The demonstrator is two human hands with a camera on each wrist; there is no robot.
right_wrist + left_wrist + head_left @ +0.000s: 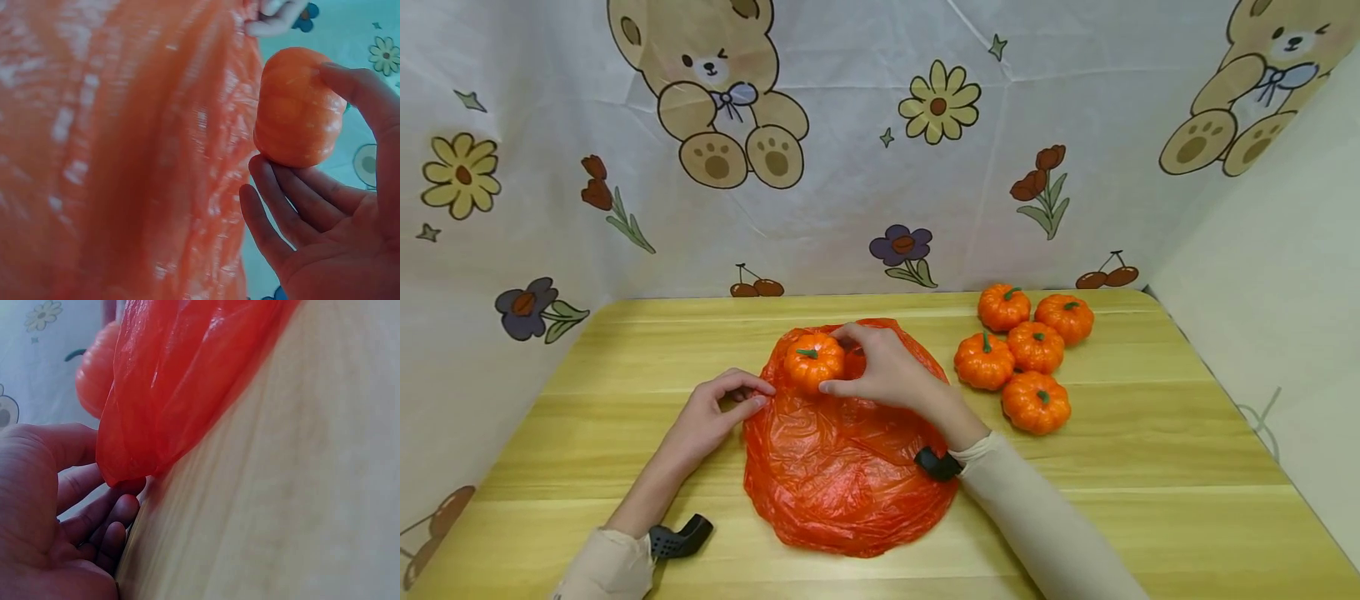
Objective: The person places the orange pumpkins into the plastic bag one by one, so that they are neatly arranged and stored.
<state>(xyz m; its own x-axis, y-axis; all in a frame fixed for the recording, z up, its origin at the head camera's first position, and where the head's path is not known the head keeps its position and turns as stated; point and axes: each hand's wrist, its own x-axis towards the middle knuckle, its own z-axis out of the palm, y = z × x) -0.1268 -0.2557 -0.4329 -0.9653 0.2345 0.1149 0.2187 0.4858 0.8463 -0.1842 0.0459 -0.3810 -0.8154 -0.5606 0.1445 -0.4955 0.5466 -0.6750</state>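
A small orange pumpkin [814, 363] with a green stem is held by my right hand [883, 367] over the far part of a red plastic bag [842, 483]. In the right wrist view, the thumb lies on one side of the pumpkin [299, 109] and the fingertips on the other. My left hand [711, 412] pinches the bag's left edge. Seen from the left wrist, a fold of the bag [162, 394] runs in among the fingers of that hand [56, 500], partly hiding the fingertips.
Several more orange pumpkins [1036, 403] stand grouped on the wooden table [1150, 467], right of the bag. A cloth [850, 192] printed with bears and flowers hangs behind the table. Each wrist carries a black camera mount [681, 537].
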